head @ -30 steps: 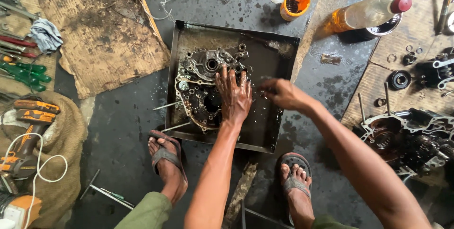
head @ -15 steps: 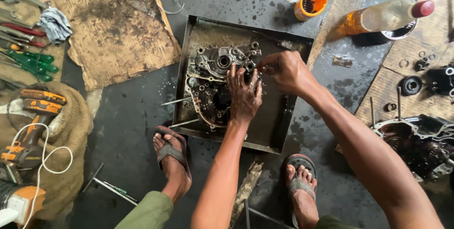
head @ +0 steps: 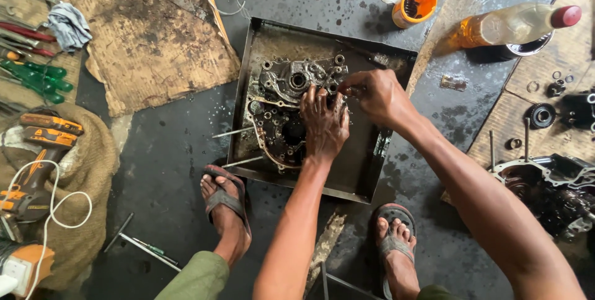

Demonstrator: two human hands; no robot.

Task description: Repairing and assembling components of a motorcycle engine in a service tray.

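Oily cast engine cover (head: 282,105) in metal tray (head: 365,170), frame centre: heavy, rigid, slippery. Left hand (head: 322,123) pressed flat, fingers spread. Right hand (head: 378,95) pinching small part, unidentifiable. Best held by rim.

Two containers only, no labels, signs or screens legible. Clear plastic bottle (head: 505,26) of amber liquid, red cap, lying tilted on wooden board (head: 533,98) at upper right. Small orange cup (head: 414,6) with spout, dark contents, standing on wet floor just left of the bottle.
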